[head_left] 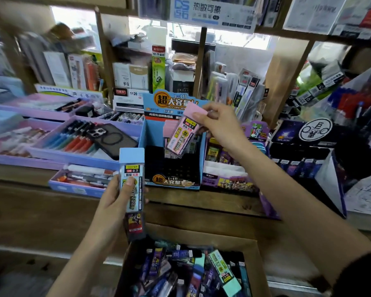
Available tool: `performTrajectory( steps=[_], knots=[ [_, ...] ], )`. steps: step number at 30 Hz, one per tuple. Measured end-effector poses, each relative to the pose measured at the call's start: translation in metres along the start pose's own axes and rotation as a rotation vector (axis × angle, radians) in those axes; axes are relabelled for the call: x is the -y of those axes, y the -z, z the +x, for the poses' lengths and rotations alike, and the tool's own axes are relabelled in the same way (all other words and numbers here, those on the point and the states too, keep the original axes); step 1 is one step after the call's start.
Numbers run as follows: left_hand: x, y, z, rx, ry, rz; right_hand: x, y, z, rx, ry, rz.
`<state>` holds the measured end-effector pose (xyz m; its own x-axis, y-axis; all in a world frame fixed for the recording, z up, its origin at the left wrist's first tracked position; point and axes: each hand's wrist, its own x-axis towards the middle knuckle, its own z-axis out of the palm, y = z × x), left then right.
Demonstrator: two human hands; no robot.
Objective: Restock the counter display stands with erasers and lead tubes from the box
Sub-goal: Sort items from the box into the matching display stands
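Both grips full: right grip [214, 123] pinches one tube's cap end, left grip [116, 198] wraps another mid-body. Counter [51, 211] spans the scene; box [201, 234] of loose stock nearest; blue display stand [150, 133] centre on counter. Pink lead tube [180, 136] hangs tilted over stand, blue lead tube [132, 179] near-left. Likely light, stiff, slick plastic: hold flat sides, caps may slip.

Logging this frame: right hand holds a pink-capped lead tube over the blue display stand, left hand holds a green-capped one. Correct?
Not quite. The head view shows the left hand gripping a blue-capped lead tube, not a green-capped one. The rest stands: the right hand pinches the pink-capped lead tube over the blue display stand.
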<state>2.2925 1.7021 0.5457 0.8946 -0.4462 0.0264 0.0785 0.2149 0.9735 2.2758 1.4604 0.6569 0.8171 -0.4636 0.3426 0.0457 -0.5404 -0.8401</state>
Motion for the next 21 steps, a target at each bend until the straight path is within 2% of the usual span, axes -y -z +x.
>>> performTrajectory(
  steps=[6,14,18,21],
  knots=[
    [0.003,0.018,0.004,-0.025,-0.012,0.006,-0.022,-0.035,0.009,0.106,0.199,-0.466],
    [0.008,0.018,0.006,-0.036,-0.014,0.022,-0.025,-0.051,0.011,0.146,0.266,-0.469],
    [0.007,0.017,0.006,-0.048,-0.013,0.009,-0.034,-0.057,0.005,0.057,0.286,-0.477],
    [0.008,0.015,0.006,-0.042,-0.01,0.022,-0.045,-0.06,-0.004,0.015,0.388,-0.618]
  ],
)
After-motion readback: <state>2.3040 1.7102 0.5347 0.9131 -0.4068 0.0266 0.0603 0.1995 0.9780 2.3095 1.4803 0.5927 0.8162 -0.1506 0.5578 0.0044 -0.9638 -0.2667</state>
